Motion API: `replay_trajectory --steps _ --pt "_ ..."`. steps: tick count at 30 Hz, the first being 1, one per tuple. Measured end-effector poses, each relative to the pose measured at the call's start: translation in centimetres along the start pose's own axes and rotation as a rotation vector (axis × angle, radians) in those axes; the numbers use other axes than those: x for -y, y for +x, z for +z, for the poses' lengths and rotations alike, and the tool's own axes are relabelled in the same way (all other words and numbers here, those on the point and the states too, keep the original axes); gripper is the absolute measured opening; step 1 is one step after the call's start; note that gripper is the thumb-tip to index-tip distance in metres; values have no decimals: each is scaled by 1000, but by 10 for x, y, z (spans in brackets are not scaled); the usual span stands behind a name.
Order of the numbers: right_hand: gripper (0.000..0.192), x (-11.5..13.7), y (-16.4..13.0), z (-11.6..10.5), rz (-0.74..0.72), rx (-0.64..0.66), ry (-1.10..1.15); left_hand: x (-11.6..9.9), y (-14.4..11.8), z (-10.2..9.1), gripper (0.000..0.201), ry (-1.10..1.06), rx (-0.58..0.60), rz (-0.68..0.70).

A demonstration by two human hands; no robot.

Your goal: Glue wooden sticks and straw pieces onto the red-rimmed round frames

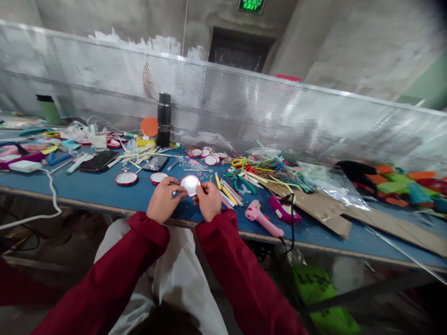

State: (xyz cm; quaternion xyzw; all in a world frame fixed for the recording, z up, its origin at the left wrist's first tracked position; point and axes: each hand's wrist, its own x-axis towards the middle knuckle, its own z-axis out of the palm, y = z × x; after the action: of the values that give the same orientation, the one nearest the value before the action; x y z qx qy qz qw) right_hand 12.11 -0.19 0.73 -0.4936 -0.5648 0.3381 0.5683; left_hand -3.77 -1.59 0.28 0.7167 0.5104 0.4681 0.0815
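A person in dark red sleeves [94,274] held a red-rimmed disc [190,184] between 2 bare hands at the near side of a blue table [80,186], its shiny face turned up. The left hand [163,200] pinched the disc's left side with its fingertips; the right hand [209,201] gripped the opposite side, thumb at the rim. Whether the disc touched the table could not be told. To the left, 2 similar discs [126,178] lay flat, 1 of them just beside the left hand.

The fingertip hold looked like the weak point: if 1 side slipped, the disc could tip and fall, perhaps past the front edge. A thumb straying inward could smudge the face. Yellow sticks [218,181] near the right hand could roll if knocked. Farther right, a pink glue gun [263,221] lay near the edge; a forearm snagging its black cord [292,223] could drag it off, and its nozzle, if hot, could burn.
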Motion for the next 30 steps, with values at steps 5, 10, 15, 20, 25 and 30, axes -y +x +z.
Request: replay_trajectory --steps 5,10,15,20,25,30 --pt "14 -2 1 1 14 -4 7 1 4 1 14 1 47 -9" --pt "15 -6 3 1 23 1 1 1 4 1 14 -7 79 11" --pt "17 -11 4 1 10 -28 -37 1 2 -1 13 -4 79 49" --pt "17 -8 4 0 -4 -47 -91 3 -2 -2 12 -12 34 93" --pt "16 -2 0 -1 0 -51 -62 3 -5 -3 13 -69 21 97" --pt "15 1 -1 -1 -3 -61 -46 3 -7 -6 14 -72 8 122"
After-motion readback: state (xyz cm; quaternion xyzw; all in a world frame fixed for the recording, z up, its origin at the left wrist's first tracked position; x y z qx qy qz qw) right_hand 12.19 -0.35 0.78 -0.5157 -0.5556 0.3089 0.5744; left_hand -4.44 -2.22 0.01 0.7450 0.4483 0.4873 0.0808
